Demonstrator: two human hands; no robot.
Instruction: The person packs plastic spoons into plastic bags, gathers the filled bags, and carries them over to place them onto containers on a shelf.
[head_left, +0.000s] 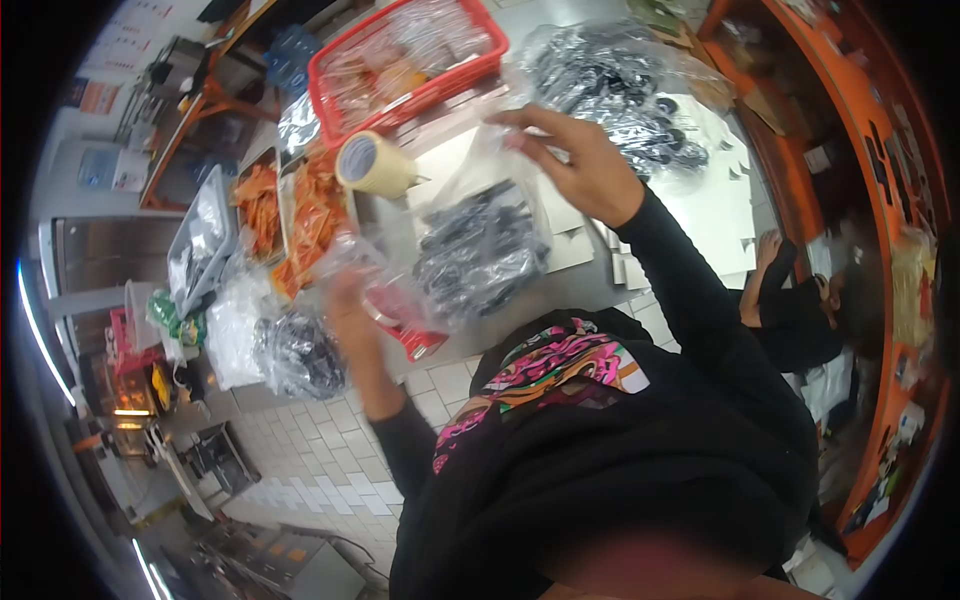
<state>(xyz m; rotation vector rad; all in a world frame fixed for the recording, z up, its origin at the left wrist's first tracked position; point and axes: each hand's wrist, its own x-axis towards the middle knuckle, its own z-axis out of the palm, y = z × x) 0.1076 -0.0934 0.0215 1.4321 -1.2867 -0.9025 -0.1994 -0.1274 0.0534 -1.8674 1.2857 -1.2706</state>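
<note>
In front of me a clear plastic bag with dark items inside lies at the counter's edge, its loose top pulled upward. My right hand pinches that top between thumb and fingers. My left hand is on the other side of the bag, near a flap of clear plastic; motion smears its fingers, so their grip cannot be made out. Close by the bag's lower left corner is a red object, partly under plastic. A thick roll of pale tape stands just beyond the bag.
At the back is a red basket of wrapped goods. Large plastic bags of black items lie at the right over white sheets. Orange packets fill containers at the left, near another dark-filled bag. Another person's arm shows at right.
</note>
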